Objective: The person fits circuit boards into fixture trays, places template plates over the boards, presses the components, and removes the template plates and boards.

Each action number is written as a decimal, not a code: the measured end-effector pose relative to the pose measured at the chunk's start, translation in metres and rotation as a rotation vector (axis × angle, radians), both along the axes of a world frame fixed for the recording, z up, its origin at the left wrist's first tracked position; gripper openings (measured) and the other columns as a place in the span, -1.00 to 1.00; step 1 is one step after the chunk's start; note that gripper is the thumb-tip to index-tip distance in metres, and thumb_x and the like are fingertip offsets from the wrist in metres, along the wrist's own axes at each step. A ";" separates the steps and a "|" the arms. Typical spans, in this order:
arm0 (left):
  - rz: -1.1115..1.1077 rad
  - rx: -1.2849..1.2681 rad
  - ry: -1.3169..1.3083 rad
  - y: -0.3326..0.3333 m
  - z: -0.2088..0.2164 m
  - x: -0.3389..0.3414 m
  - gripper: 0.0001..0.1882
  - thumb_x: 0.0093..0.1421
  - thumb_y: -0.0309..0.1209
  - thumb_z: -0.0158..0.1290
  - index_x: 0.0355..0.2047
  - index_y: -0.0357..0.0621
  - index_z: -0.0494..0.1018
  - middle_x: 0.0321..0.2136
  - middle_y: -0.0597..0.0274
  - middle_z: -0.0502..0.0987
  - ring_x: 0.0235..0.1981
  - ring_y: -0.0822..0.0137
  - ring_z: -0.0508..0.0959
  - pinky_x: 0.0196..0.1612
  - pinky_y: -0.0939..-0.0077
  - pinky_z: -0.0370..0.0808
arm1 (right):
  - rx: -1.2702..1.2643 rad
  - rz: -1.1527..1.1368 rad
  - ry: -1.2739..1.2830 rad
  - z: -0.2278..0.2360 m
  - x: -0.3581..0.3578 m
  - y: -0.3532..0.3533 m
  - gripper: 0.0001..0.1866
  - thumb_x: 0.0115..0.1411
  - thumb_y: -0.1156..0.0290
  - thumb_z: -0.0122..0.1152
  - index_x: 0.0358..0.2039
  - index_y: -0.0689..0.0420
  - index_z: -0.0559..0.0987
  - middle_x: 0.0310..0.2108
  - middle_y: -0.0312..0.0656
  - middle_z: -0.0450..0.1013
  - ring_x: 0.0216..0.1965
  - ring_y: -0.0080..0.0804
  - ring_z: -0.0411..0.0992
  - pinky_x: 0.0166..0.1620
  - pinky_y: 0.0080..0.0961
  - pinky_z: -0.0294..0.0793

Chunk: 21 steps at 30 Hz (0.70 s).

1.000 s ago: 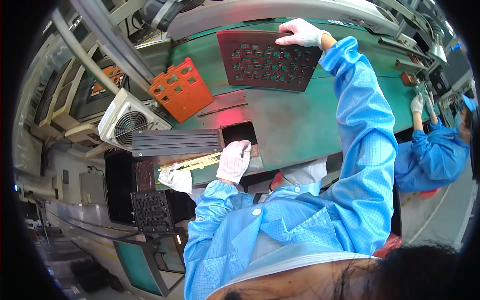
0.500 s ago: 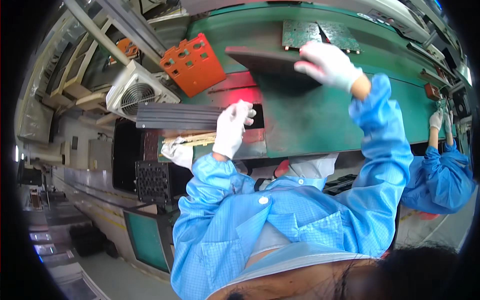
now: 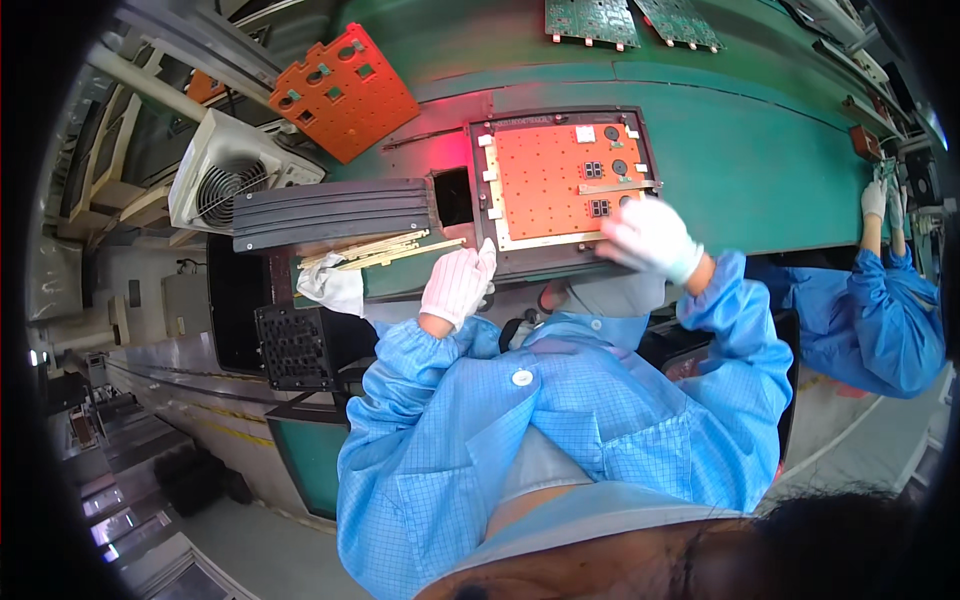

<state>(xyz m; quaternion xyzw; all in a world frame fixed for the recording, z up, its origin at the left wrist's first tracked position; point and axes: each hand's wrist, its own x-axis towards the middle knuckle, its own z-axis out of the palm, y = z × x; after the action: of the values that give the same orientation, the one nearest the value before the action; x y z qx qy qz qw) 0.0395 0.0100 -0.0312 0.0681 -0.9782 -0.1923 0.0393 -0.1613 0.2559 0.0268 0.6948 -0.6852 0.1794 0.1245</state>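
A black-framed fixture (image 3: 648, 150) lies flat on the bench, around an orange-red plate (image 3: 540, 180) dotted with small holes. On the plate are small digit displays (image 3: 593, 170), round black parts (image 3: 619, 167) and white blocks at the edges. A metal bar (image 3: 615, 187) crosses its right side. My left hand (image 3: 458, 285), in a white glove, is closed at the fixture's near left corner, its fingers pressed together. Over the near right edge is my gloved right hand (image 3: 650, 240), blurred, fingers stretched leftward and apart, with nothing visible in them.
Left of the fixture lie a black ribbed block (image 3: 330, 213), thin pale strips (image 3: 385, 252) and a white cloth (image 3: 332, 288). An orange perforated panel (image 3: 345, 90) leans behind, near a white fan unit (image 3: 235, 175). Green circuit boards (image 3: 590, 22) lie at the back. Another person's gloved hands (image 3: 880, 198) work far right.
The dark panel tilted up in my right hand is down; the framed fixture now lies flat. My right hand came down and nearer; my left moved to the fixture's corner. The view shifted.
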 end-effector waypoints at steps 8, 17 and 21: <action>0.177 -0.201 -0.065 -0.005 0.075 -0.038 -0.63 0.20 -0.18 -0.12 -0.56 -0.20 0.46 -0.70 -0.01 0.44 -0.59 -0.05 0.47 -0.46 0.15 0.43 | 0.290 0.406 0.372 -0.006 -0.062 -0.073 -0.97 -0.07 0.39 0.02 -0.57 0.01 0.41 -0.52 -0.33 0.28 -0.35 -0.41 0.31 -0.30 -0.51 0.32; -0.233 -0.249 0.456 -0.071 0.030 -0.164 -0.87 0.07 -0.42 -0.05 -0.37 -0.09 0.46 -0.44 0.11 0.50 -0.32 0.13 0.52 -0.28 0.28 0.46 | 0.181 -0.164 0.275 0.005 -0.134 -0.070 -0.91 -0.18 0.44 0.12 -0.56 0.03 0.45 -0.48 -0.27 0.35 -0.29 -0.28 0.34 -0.25 -0.38 0.36; -0.238 -0.261 0.120 -0.086 0.021 -0.170 -0.81 -0.01 -0.47 0.01 -0.33 -0.02 0.51 -0.33 0.13 0.55 -0.28 0.12 0.53 -0.24 0.27 0.49 | 0.543 -0.656 -0.011 -0.014 -0.174 -0.036 -0.86 -0.14 0.44 0.06 -0.50 0.06 0.53 -0.39 -0.21 0.43 -0.24 -0.20 0.36 -0.16 -0.31 0.40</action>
<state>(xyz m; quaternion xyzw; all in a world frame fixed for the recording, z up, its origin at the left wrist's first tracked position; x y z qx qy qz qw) -0.1304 -0.0757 -0.0100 -0.0654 -0.9919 -0.0705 0.0833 -0.3348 0.2202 0.0130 0.4466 -0.8930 -0.0528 -0.0161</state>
